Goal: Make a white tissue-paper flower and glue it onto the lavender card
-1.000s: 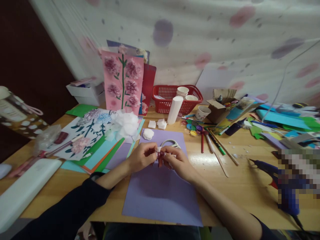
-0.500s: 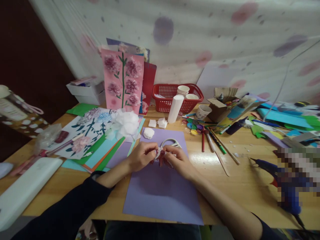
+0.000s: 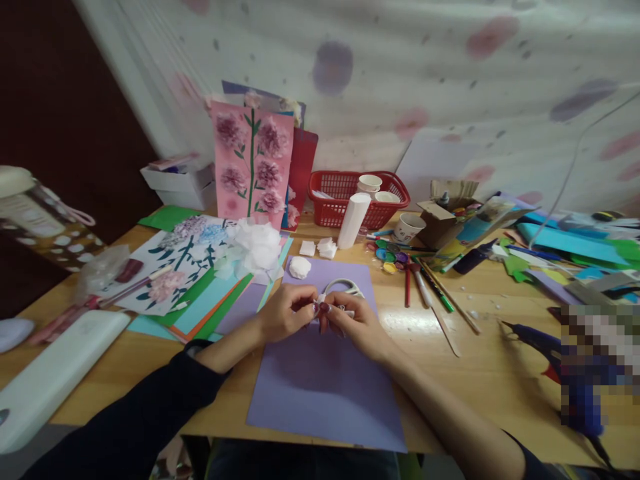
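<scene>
Over a purple sheet of paper (image 3: 325, 400), my left hand (image 3: 293, 312) and my right hand (image 3: 355, 323) meet with their fingertips pinched together. Between them is a small piece of white tissue paper (image 3: 321, 302), mostly covered by the fingers. Just behind the right hand lie scissors with pale handles (image 3: 345, 283), their blades hidden under the hands. A crumpled white tissue paper ball (image 3: 300, 267) sits on the sheet's far left corner. Beyond the sheet's edge are small stacks of white tissue squares (image 3: 327, 248) and an upright white roll (image 3: 354, 221).
At left are a fluffy white tissue heap (image 3: 256, 245), coloured papers (image 3: 210, 303) and a long white device (image 3: 60, 377). A red basket (image 3: 327, 210) stands behind. To the right lie paint pots (image 3: 390, 257), brushes, pens (image 3: 440, 287) and a blue glue gun (image 3: 540, 340).
The whole view has shifted slightly. Both hands stay together over the sheet, and their fingers have moved a little around the white tissue paper.
</scene>
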`<state>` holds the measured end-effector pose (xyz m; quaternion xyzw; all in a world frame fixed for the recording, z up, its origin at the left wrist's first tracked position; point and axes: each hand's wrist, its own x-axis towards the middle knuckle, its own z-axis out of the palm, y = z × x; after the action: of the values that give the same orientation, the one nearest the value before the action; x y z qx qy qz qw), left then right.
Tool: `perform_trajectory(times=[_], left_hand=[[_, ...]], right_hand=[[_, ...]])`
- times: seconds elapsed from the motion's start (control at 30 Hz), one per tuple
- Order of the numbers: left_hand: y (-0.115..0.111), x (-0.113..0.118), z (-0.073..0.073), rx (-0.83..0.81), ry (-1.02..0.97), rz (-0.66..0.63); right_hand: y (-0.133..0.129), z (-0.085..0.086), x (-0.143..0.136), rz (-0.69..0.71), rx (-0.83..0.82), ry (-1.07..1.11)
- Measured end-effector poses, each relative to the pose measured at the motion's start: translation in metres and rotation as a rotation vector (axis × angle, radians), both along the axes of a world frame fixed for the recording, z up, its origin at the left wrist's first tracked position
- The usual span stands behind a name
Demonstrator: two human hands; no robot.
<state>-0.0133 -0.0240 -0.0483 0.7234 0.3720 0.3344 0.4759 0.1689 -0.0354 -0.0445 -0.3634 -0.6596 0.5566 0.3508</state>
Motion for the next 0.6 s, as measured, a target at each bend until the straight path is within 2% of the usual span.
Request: perform_trajectory(times=[0.33, 0.6], left_hand=[[-0.0007, 0.0015, 0.0004, -0.019, -0.003, 0.020], [-0.0003, 0.0010, 0.0015, 0.022, 0.033, 0.023]], right_hand=[[0.0010, -0.0027, 0.0002, 0.044, -0.028, 0.064], [0.0024, -0.0043, 0.0019, 0.048, 0.008, 0.032]])
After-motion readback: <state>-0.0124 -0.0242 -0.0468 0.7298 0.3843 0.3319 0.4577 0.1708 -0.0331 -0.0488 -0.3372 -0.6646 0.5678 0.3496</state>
